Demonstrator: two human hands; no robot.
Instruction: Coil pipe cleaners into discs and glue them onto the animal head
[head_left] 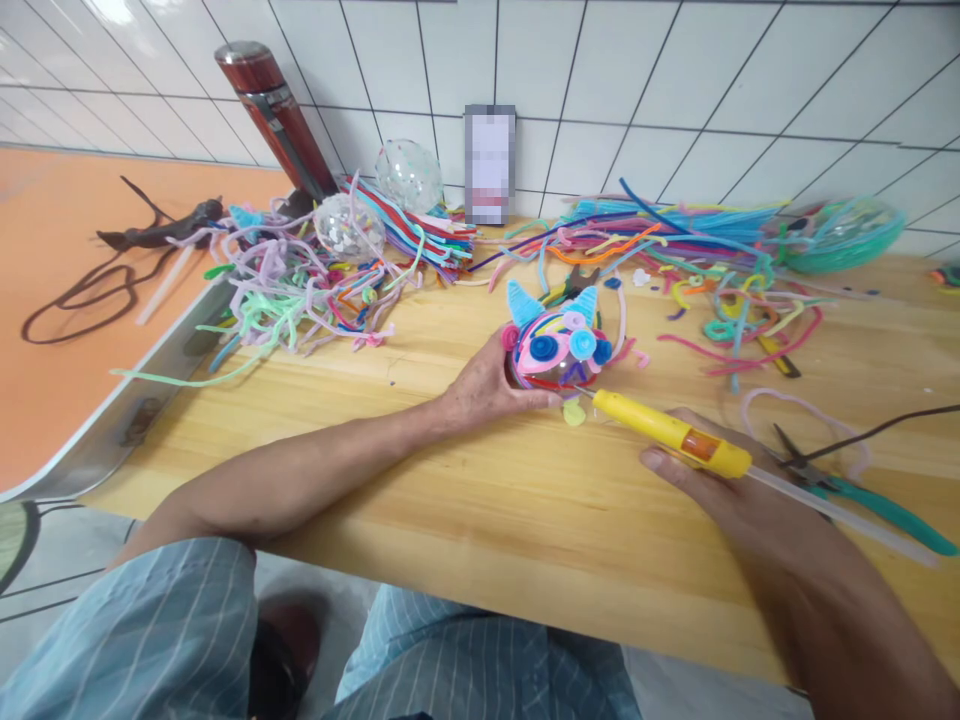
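My left hand (pixel 491 380) is wrapped round the left side of a small ball-shaped craft figure (pixel 551 362) on the wooden table. Coiled pipe cleaners cover it: blue pointed ears, blue and pink discs, and a red strip low on its front. In my right hand (pixel 694 470) is a yellow glue gun (pixel 652 425), a clear glue stick poking out of its back end. The gun's nozzle reaches the lower front of the figure; whether it touches I cannot tell. A small yellow-green piece (pixel 574 412) lies just below the figure.
Teal-handled pliers (pixel 847 485) lie right of my right hand, by a dark cord. Loose pipe cleaners (pixel 277 290) heap at the left; bundles (pixel 675 230) line the back. Clear balls (pixel 409 175), a phone (pixel 490 165) and a leaning red thermos (pixel 277 120) stand near the tiled wall.
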